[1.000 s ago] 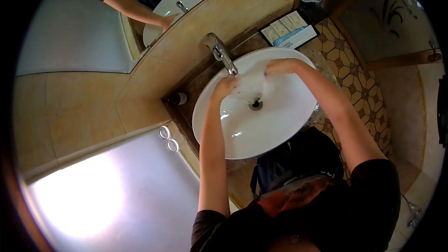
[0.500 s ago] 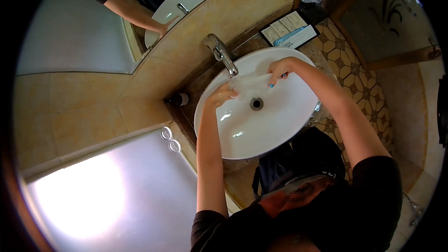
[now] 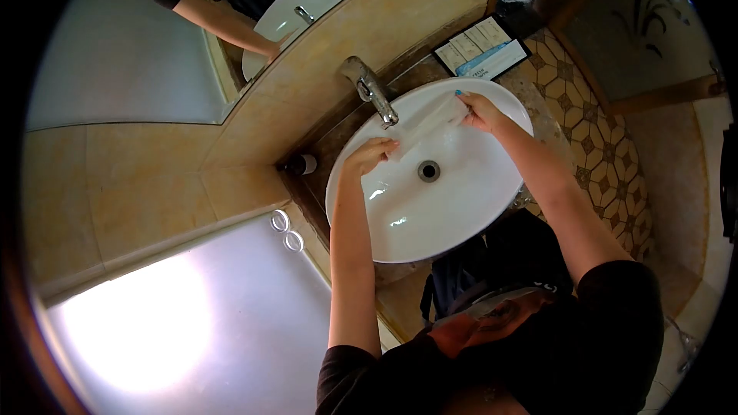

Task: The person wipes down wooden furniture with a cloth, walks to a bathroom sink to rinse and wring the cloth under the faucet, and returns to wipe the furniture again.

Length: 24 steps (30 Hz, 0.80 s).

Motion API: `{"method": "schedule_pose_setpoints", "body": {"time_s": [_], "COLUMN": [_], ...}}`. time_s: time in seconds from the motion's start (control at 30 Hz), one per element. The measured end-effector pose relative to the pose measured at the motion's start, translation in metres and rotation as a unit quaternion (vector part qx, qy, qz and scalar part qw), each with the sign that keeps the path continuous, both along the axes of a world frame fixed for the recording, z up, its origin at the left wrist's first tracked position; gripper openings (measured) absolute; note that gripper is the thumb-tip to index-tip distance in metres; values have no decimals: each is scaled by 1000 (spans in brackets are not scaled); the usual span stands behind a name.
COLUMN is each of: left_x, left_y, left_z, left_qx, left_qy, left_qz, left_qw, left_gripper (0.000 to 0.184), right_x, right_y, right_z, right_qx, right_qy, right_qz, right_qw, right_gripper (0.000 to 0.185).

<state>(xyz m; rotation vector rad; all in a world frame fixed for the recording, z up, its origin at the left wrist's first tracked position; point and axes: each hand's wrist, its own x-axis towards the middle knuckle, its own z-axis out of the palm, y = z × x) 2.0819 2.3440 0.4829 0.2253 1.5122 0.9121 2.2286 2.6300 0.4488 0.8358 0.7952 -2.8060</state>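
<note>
A thin, whitish, see-through sheet (image 3: pixel 432 124) is stretched between my two hands over the white oval basin (image 3: pixel 438 223). My left hand (image 3: pixel 372 155) pinches its lower left end, just below the spout of the chrome faucet (image 3: pixel 370 92). At the upper right end, my right hand (image 3: pixel 480 113) grips the sheet near the basin's back right rim, blue nail polish showing on a fingertip. The round drain (image 3: pixel 428 171) lies uncovered below the sheet. Whether water runs from the faucet I cannot tell.
Behind the basin's right side lies a black tray (image 3: pixel 507 69) with packets. A small dark bottle (image 3: pixel 301 164) stands left of the basin. A mirror (image 3: pixel 138 54) hangs above the faucet. A dark bag (image 3: pixel 492 253) is below the front rim.
The sheet, blurred and bunched before, now shows stretched out. My right hand has moved up and right, turning its fingers toward the back rim; my left hand has risen slightly.
</note>
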Motion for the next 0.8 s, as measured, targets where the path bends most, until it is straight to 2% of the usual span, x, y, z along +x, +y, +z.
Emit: {"method": "schedule_pose_setpoints", "body": {"time_s": [0.07, 0.1, 0.17, 0.23, 0.27, 0.3, 0.33, 0.37, 0.4, 0.47, 0.5, 0.53, 0.7, 0.8], "left_x": [4, 13, 36, 49, 54, 53, 58, 64, 71, 89, 94, 98, 87, 83], "left_y": [1, 8, 29, 52, 60, 60, 65, 71, 79, 94, 101, 105, 99, 89], "left_z": [-21, -11, 5, -11, -23, -52, -63, -60, -42, -6, 1, 8, 5, 10], "left_qx": [110, 159, 251, 214, 194, 351, 394, 385, 296, 145, 126, 108, 91, 84], "left_qy": [-1, -58, -170, -136, -118, -189, -232, -258, -264, -278, -289, -297, -253, -201], "left_qz": [131, 204, 341, 466, 525, 416, 392, 400, 462, 540, 548, 554, 564, 564], "left_qw": [985, 964, 890, 848, 820, 817, 798, 790, 793, 781, 775, 770, 781, 797], "left_gripper": [30, 27, 21, 18, 17, 16, 16, 16, 17, 17, 17, 18, 19, 20], "right_x": [0, 1, 7, 1, 1, 3, 5, 9, 10, -20, -32, -32, -15, -20], "right_y": [-17, -29, -54, -95, -112, -127, -143, -156, -163, -159, -156, -158, -146, -140], "right_z": [-19, -14, 14, 36, 40, 43, 58, 81, 94, 32, 22, 13, 72, 77], "right_qx": [-13, -19, -22, 219, 572, 817, 782, 741, 694, 678, 665, 661, 647, 662], "right_qy": [-5, -7, -36, -106, -23, 61, 35, 10, -15, -148, -214, -198, -126, -141], "right_qz": [-102, -154, -122, -99, 84, 253, 222, 189, 156, 111, 87, 94, 130, 184], "right_qw": [995, 988, 992, 965, 816, 515, 582, 644, 703, 712, 710, 717, 741, 712], "right_gripper": [21, 21, 20, 17, 18, 18, 17, 18, 21, 27, 30, 31, 36, 41]}}
